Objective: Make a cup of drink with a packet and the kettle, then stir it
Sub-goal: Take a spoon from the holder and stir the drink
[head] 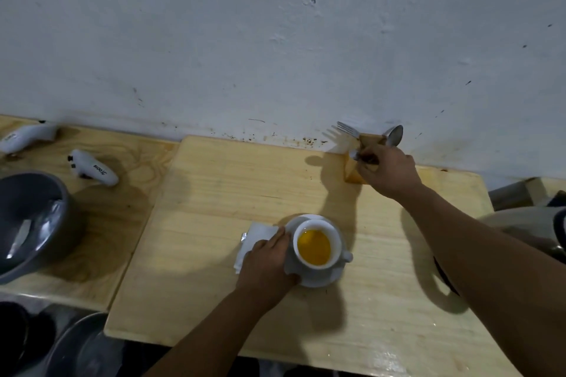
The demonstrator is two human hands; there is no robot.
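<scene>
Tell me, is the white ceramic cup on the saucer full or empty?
Partly full: the white ceramic cup holds orange liquid below its rim.

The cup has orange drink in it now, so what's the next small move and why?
Probably lift a spoon out of the wooden holder and bring it to the cup. The right hand is already at the holder by the wall, the cup holds orange liquid, and the left hand steadies the saucer. Only stirring seems left.
</scene>
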